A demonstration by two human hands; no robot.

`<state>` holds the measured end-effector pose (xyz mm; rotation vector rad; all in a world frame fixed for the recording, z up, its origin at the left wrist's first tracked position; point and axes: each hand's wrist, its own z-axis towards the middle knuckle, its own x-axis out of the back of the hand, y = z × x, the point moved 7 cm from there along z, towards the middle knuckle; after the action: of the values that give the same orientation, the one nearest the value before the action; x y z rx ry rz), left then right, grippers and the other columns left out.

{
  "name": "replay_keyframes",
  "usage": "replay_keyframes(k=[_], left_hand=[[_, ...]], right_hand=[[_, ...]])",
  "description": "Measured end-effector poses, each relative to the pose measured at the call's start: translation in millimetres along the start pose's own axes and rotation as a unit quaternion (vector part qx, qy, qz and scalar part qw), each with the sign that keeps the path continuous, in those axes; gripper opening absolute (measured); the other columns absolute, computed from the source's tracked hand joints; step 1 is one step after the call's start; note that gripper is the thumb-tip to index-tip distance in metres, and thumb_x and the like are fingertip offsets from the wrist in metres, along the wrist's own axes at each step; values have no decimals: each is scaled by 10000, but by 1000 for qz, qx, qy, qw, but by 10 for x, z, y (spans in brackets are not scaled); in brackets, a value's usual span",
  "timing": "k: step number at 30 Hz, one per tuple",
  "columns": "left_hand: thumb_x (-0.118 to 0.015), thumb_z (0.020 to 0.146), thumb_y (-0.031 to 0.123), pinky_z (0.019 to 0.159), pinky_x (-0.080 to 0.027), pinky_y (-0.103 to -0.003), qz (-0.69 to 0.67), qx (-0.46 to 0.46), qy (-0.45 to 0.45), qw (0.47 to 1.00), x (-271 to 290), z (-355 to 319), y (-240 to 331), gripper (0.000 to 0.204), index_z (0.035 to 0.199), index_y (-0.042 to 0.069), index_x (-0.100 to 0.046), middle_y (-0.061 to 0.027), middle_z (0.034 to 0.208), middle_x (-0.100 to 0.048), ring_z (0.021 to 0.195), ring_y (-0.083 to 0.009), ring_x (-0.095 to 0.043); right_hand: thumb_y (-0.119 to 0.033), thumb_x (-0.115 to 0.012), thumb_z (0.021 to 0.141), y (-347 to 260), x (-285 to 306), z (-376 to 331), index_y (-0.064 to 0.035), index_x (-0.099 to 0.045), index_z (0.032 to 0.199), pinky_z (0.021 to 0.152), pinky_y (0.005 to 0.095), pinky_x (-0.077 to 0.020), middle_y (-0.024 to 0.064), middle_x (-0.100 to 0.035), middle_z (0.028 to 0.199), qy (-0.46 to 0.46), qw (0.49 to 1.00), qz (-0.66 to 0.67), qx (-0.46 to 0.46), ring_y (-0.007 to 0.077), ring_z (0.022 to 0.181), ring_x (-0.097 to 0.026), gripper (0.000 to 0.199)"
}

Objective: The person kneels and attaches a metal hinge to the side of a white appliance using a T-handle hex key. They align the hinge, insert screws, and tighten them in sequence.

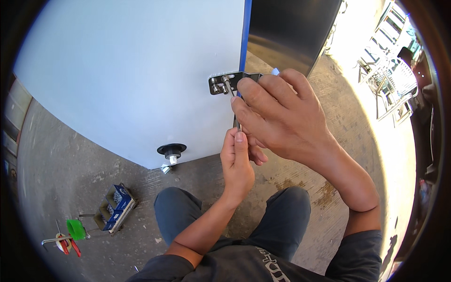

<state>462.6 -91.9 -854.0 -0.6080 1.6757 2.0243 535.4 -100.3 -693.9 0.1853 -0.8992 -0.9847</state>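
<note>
A dark metal hinge bracket (220, 83) with bolts sits at the lower corner of a large white appliance panel (131, 75). A thin metal key wrench (229, 86) stands in one bolt of the bracket. My right hand (277, 115) is closed over the bracket's right end and the upper shaft of the wrench. Just below, my left hand (237, 162) pinches the wrench's lower end between thumb and fingers. Both hands touch each other.
A black round foot (172, 151) sticks out under the white panel. On the concrete floor at lower left lie a blue box of small parts (114, 207), a green cup (75, 229), red-handled pliers (69, 245) and a metal wrench (50, 241). White metal racks (390, 80) stand far right.
</note>
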Motion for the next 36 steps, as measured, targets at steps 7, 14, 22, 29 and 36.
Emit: replay_keyframes(k=[7, 14, 22, 29, 36], left_hand=[[-547, 1094, 189, 628, -501, -242, 213, -188, 61, 957, 204, 115, 564, 319, 1350, 6, -494, -41, 818, -631, 667, -77, -591], [-597, 1063, 151, 831, -521, -272, 177, -276, 113, 938, 471, 55, 483, 300, 1306, 11, -488, -81, 1116, -603, 931, -106, -595], [-546, 1093, 199, 618, -464, -259, 167, -77, 6, 983, 240, 71, 46, 241, 1229, 1, -527, -32, 820, -602, 679, -87, -553], [-544, 1103, 244, 589, -427, -216, 48, -20, 7, 999, 211, 76, 17, 284, 1258, 7, -562, 7, 794, -575, 657, -48, -509], [-655, 1047, 171, 584, -427, -192, 243, -279, 87, 925, 174, 130, 907, 337, 1319, -22, -604, 5, 800, -633, 668, -29, -535]], right_hand=[[-196, -710, 886, 97, -272, -273, -98, -659, 929, 927, 443, -482, 55, -641, 851, -21, 984, -19, -177, 223, 783, -607, 119], [-261, -544, 1077, -379, -948, -434, 23, -676, 920, 779, 406, -553, 156, -646, 691, -77, 693, 510, -503, 279, 634, -669, 351], [-387, -526, 1092, -307, -999, -428, 38, -709, 1222, 726, 290, -537, 105, -739, 1036, -139, 606, 589, -516, 139, 826, -658, 480], [-72, -762, 863, 19, -197, -79, -70, -751, 1129, 796, 339, -539, 63, -700, 1144, 260, 892, 228, -291, 226, 937, -671, 266], [-136, -786, 867, 159, -303, -286, -83, -735, 941, 660, 369, -515, 49, -673, 861, 29, 960, 143, -238, 231, 780, -649, 104]])
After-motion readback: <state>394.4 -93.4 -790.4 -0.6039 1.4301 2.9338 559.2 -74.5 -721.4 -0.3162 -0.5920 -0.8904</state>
